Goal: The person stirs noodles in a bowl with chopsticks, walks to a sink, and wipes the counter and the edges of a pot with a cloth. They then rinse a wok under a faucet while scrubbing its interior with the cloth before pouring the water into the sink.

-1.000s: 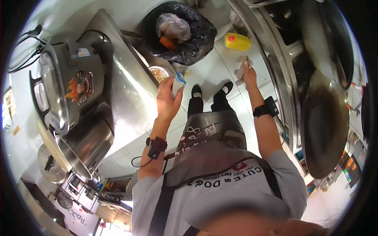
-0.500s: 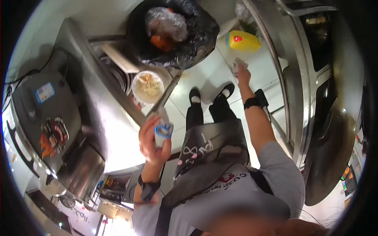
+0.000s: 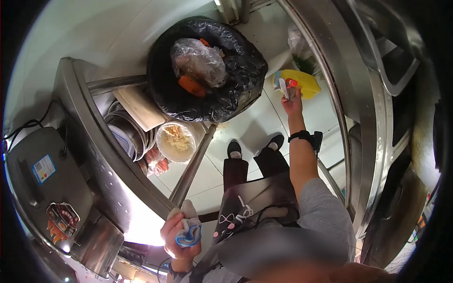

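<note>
My left hand (image 3: 175,238), at the lower left, is closed around a bunched white cloth (image 3: 189,231) with a blue edge. Stretched out toward the upper right, my right hand (image 3: 293,103) pinches a small crumpled grey-white piece (image 3: 284,88); its kind is too small to make out. Directly beyond those fingers a yellow jug (image 3: 306,85) with a red cap (image 3: 291,83) is on the tiled floor, and the hand overlaps its near side. The bin (image 3: 240,61), lined with a black bag, is left of my right hand and holds clear plastic and orange scraps.
A steel worktable (image 3: 127,174) runs along the left, with a black appliance (image 3: 47,184) on top. Under it sit a white tub (image 3: 177,141) of pale food bits and stacked metal pans (image 3: 137,127). Another steel counter (image 3: 351,61) and its rail border the right side.
My view has shifted, so the bin and floor appear lower. My right hand has come up to the yellow jug with the piece still in its fingers. My left hand, still holding the cloth, sits lower in view.
</note>
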The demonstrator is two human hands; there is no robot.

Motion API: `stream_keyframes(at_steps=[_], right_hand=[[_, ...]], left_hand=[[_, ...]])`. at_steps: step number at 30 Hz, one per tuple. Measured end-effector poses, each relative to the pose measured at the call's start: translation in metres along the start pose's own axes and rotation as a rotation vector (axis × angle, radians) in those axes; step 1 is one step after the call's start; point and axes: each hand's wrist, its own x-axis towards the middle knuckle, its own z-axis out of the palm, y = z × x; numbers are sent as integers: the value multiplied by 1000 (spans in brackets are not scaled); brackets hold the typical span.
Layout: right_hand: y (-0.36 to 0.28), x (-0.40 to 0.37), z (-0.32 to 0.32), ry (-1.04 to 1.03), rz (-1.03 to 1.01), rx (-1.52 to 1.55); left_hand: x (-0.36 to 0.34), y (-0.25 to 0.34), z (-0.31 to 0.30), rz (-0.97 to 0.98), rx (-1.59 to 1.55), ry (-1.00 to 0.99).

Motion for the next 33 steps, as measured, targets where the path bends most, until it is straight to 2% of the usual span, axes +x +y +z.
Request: stream_keyframes(at_steps=[3,5,9,11,14,15,16,18,22,26,28,30,31,32,33], right_hand=[[-5,6,18,68,79,-38],[-8,12,21,186,62,-136],[-8,18,8,226,39,-316],[-8,24,5,323,37,-382],[-10,29,1,301,129,-449],[-7,36,-13,114,195,-340],[-11,25,-2,105,197,-334],[-17,-6,14,21,392,-68],[0,-51,-3,-75,385,34],[-1,-145,24,-59,395,140],[-12,-207,44,-174,432,255],[-22,-268,64,-377,474,436],[-30,-299,83,-185,493,382],[-40,-332,95,-210,506,394],[-50,-366,108,-235,520,406]], left_hand=[[-6,0,2,-67,15,2],[-4,1,3,-71,7,4],[-4,2,5,-66,11,17],[1,2,4,-41,18,20],[5,3,8,-28,12,47],[4,3,8,-40,1,58],[5,5,7,-37,9,63],[7,7,6,-49,-19,41],[12,8,3,-22,-35,8],[9,2,12,83,-154,122],[12,8,9,175,-217,101],[8,10,7,141,-130,96],[8,14,6,126,-182,87],[7,16,4,198,-232,68],[5,18,3,175,-210,58]])
